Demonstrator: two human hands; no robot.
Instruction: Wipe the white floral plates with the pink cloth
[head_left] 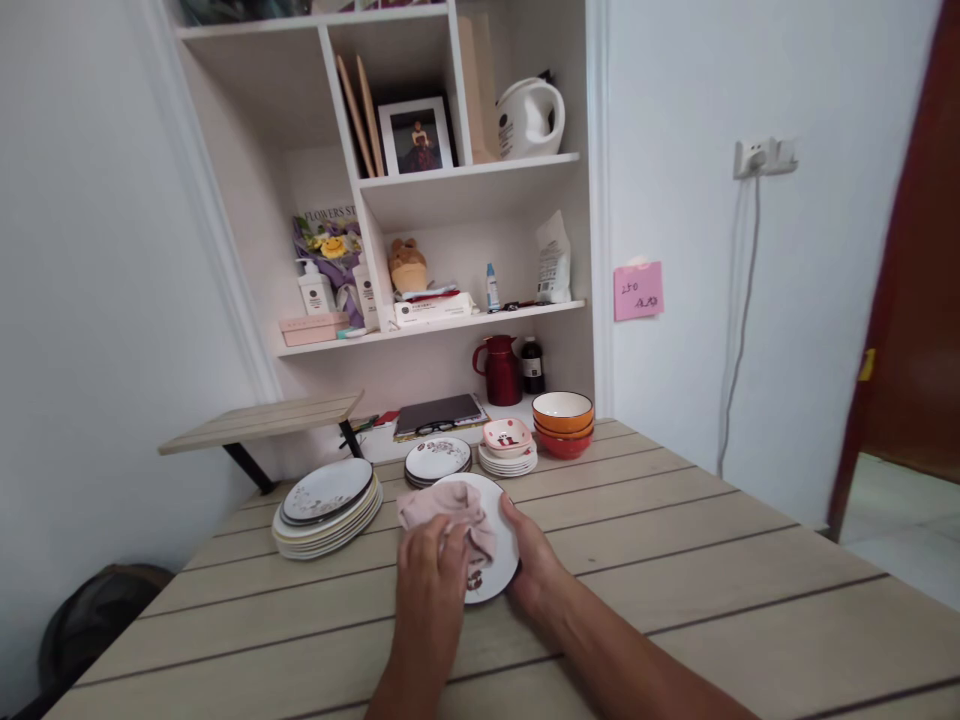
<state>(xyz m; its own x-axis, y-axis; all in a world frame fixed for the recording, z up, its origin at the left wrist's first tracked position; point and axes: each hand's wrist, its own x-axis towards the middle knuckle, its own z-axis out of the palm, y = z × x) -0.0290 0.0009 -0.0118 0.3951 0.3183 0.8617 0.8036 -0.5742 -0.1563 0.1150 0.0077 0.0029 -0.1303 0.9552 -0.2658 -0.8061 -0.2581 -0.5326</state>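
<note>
Your right hand grips a white plate by its rim; your left hand, fingers curled, presses a pink cloth onto it.

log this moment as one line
left hand: holds pink cloth against white plate | right hand: grips white plate by its edge | nearby: large plate stack, bowl stack | surface: wooden table

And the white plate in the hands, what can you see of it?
The plate is round and smooth-looking, perhaps ceramic, white with a dark edge and a partly visible brownish motif. It appears tilted toward the viewer, in front of a stack of plates. The right fingers hold its right edge; the left fingers hold a pink cloth against it, covering much of its left side.
</note>
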